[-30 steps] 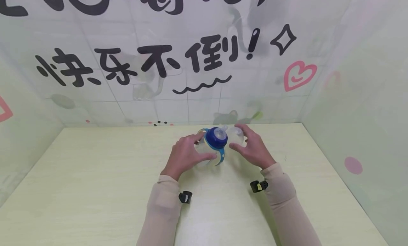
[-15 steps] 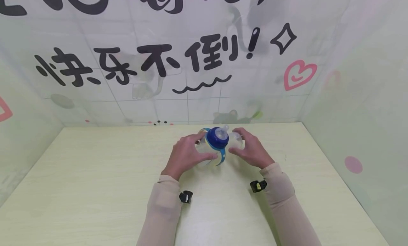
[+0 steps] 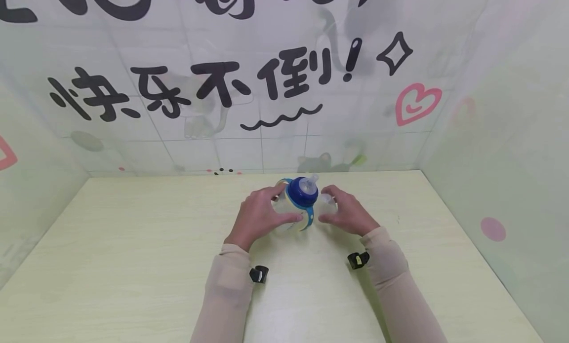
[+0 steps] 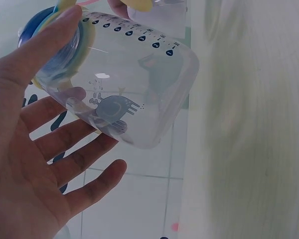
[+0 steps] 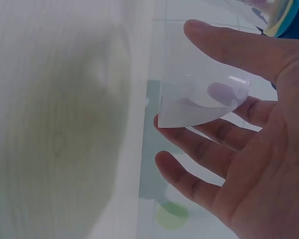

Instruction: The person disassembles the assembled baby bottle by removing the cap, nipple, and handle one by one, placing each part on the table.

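In the head view my left hand grips a clear baby bottle by its side. It has a dark blue collar, a clear teat and light blue handles; the left wrist view shows volume marks and a whale print on its body. My thumb and fingers lie on opposite sides of it. Just right of the bottle, my right hand holds a clear domed cap between thumb and fingers. In the right wrist view the cap has its open rim towards the table, apparently just above it.
A pale wood-grain table runs under both hands. Behind it rises a white wall with black lettering, and another wall stands on the right. Black wrist mounts sit on both sleeves.
My right hand has come down and slightly left with the cap, which now sits lower beside the bottle. The left hand and bottle have hardly moved.
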### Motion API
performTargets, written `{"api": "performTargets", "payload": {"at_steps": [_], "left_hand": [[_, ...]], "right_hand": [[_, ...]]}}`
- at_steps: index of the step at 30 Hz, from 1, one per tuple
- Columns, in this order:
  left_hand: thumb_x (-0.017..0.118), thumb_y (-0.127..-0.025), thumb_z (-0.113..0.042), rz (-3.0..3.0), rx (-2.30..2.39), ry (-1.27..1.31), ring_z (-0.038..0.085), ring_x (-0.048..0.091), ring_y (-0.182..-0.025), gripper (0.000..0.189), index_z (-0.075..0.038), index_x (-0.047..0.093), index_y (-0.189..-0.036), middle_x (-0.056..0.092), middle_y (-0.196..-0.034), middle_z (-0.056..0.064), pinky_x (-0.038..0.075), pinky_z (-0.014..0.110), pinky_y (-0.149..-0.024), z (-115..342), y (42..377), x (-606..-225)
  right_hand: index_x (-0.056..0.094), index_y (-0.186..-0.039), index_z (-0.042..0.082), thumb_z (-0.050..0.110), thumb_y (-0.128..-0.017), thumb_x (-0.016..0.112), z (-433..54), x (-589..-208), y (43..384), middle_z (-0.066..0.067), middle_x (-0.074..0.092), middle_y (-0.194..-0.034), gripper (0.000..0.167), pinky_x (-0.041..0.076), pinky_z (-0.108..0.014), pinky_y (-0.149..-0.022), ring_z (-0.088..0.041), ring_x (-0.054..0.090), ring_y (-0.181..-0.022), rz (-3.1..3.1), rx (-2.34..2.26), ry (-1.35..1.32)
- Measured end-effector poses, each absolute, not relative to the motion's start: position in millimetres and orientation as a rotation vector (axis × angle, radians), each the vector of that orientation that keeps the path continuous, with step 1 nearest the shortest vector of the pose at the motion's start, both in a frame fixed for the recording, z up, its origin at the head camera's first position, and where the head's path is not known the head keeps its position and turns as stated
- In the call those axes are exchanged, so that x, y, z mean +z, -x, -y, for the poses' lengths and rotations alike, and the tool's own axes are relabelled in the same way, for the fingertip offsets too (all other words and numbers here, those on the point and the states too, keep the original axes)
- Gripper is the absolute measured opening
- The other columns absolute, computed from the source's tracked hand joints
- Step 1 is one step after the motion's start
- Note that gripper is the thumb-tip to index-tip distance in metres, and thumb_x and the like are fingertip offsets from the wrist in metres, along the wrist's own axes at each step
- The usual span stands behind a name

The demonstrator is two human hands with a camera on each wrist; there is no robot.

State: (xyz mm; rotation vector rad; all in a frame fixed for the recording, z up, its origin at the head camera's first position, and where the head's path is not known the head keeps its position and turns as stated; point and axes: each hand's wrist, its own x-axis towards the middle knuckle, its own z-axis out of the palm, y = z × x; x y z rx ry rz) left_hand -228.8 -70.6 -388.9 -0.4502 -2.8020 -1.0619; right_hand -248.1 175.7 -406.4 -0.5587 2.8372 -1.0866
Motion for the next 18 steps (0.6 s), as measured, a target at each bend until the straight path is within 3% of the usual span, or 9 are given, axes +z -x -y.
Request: {"api": "performTargets", "payload": {"at_steps": [18], "left_hand": [[0.085,-0.070,-0.057,2.787,-1.082,0.468,0.026,0.065,-0.110,0.086,-0.013,0.060,-0.139,0.069,-0.123,0.009,0.052,0.050,-0.091,70.8,227.5,-385.0]], "right_hand": [[0.052,-0.128,0.001,0.010,-0.081,0.081,-172.1,-414.8,249.5,-0.021,0.060,-0.129,0.056,0.044,-0.054,-0.102,-0.038,0.056,-0.121,-2.802,-0.933,0.526]]}}
